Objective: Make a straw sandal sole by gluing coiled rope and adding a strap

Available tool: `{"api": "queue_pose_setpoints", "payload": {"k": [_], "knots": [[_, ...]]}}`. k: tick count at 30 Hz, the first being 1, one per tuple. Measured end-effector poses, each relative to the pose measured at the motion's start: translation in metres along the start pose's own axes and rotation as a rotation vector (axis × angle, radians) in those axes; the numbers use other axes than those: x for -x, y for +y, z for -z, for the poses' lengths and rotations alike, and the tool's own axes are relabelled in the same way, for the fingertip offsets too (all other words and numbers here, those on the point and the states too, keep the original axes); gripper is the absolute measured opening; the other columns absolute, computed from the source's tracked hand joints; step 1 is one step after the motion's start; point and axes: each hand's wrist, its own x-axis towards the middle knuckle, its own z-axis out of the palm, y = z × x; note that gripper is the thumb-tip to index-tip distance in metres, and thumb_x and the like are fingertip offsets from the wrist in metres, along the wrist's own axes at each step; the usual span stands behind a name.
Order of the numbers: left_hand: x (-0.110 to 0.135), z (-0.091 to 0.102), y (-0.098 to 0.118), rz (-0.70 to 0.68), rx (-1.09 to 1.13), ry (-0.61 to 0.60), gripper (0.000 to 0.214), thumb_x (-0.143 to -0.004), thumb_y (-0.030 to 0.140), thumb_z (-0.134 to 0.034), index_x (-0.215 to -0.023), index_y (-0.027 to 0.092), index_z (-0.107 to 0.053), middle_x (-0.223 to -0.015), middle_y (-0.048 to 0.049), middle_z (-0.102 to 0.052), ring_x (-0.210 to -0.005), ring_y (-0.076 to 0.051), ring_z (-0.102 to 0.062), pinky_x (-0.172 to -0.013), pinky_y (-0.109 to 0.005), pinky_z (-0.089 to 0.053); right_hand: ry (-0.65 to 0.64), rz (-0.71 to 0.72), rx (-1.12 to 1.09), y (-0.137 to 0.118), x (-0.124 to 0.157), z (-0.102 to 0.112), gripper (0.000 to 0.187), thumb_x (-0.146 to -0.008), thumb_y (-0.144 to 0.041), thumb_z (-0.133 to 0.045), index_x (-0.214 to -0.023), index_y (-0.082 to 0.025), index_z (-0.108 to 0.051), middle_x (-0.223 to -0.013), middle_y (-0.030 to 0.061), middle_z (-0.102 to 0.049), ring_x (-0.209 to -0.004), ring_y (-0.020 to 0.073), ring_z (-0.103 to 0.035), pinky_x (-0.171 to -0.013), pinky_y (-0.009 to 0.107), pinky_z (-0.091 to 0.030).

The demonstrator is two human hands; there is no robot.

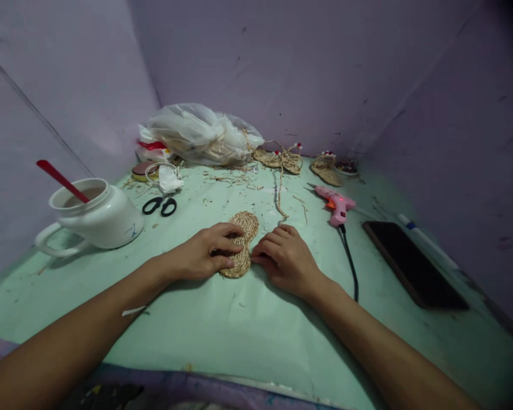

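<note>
A small sole-shaped mat of coiled straw rope (pixel 244 228) lies flat on the pale green table cover (pixel 222 330). My left hand (pixel 205 253) rests on its left side, fingers curled over the narrow middle and pressing it down. My right hand (pixel 284 256) lies against the mat's right edge with the fingers bent and pinched at the rim. A loose strand of straw rope (pixel 279 196) runs from the mat's far end toward the back.
A white pot with a red spoon (pixel 96 216) stands at left, black scissors (pixel 159 206) behind the hands. A pink glue gun (pixel 337 205) with its black cord lies right, a dark phone (pixel 412 263) beyond it. Plastic bags (pixel 203 134) and finished straw sandals (pixel 282 159) line the back wall.
</note>
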Motion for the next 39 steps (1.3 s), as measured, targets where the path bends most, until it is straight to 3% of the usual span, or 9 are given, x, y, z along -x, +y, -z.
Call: {"api": "queue_pose_setpoints", "payload": {"k": [9, 15, 22, 28, 39], "knots": [[-0.009, 0.006, 0.016, 0.008, -0.065, -0.048, 0.029, -0.09, 0.023, -0.041, -0.09, 0.018, -0.069, -0.115, -0.0083, -0.061, -0.108, -0.021, -0.054, -0.097, -0.039, -0.04, -0.013, 0.003, -0.106, -0.003, 0.001, 0.002, 0.009, -0.08, -0.016, -0.056, -0.075, -0.018, -0.064, -0.073, 0.0027, -0.068, -0.072, 0.0171, -0.057, -0.078, 0.035, -0.033], [-0.009, 0.005, 0.026, 0.015, -0.025, -0.078, 0.024, -0.079, 0.011, -0.048, -0.088, 0.018, -0.069, -0.11, -0.0078, -0.061, -0.101, -0.019, -0.056, -0.091, -0.035, -0.043, -0.017, 0.023, -0.095, -0.012, 0.0, 0.002, 0.008, -0.077, -0.016, -0.059, -0.075, -0.02, -0.066, -0.074, 0.0014, -0.069, -0.072, 0.0175, -0.058, -0.077, 0.035, -0.033], [-0.005, -0.002, 0.034, 0.075, -0.277, -0.032, 0.014, -0.071, 0.026, -0.066, -0.084, 0.02, -0.07, -0.108, -0.0052, -0.064, -0.1, -0.026, -0.054, -0.089, -0.043, -0.039, -0.013, -0.081, -0.134, -0.005, 0.004, 0.0, 0.009, -0.079, -0.026, -0.065, -0.075, -0.018, -0.066, -0.075, 0.0037, -0.068, -0.072, 0.0175, -0.055, -0.065, 0.029, -0.037], [-0.002, -0.008, 0.042, 0.103, -0.346, -0.031, 0.018, -0.071, 0.031, -0.067, -0.085, 0.018, -0.07, -0.113, -0.0072, -0.063, -0.102, -0.029, -0.052, -0.089, -0.047, -0.037, -0.037, -0.025, -0.075, 0.001, 0.002, 0.005, 0.01, -0.081, -0.027, -0.064, -0.075, -0.019, -0.066, -0.072, 0.0026, -0.068, -0.07, 0.017, -0.056, -0.069, 0.031, -0.035], [0.0, -0.008, 0.038, 0.038, -0.272, -0.03, 0.022, -0.068, 0.019, -0.061, -0.089, 0.02, -0.068, -0.117, -0.0071, -0.059, -0.104, -0.028, -0.05, -0.089, -0.044, -0.039, -0.028, -0.127, 0.054, -0.012, -0.001, -0.001, 0.007, -0.079, -0.021, -0.061, -0.074, -0.018, -0.065, -0.07, 0.0025, -0.068, -0.068, 0.0178, -0.056, -0.07, 0.032, -0.032]]}}
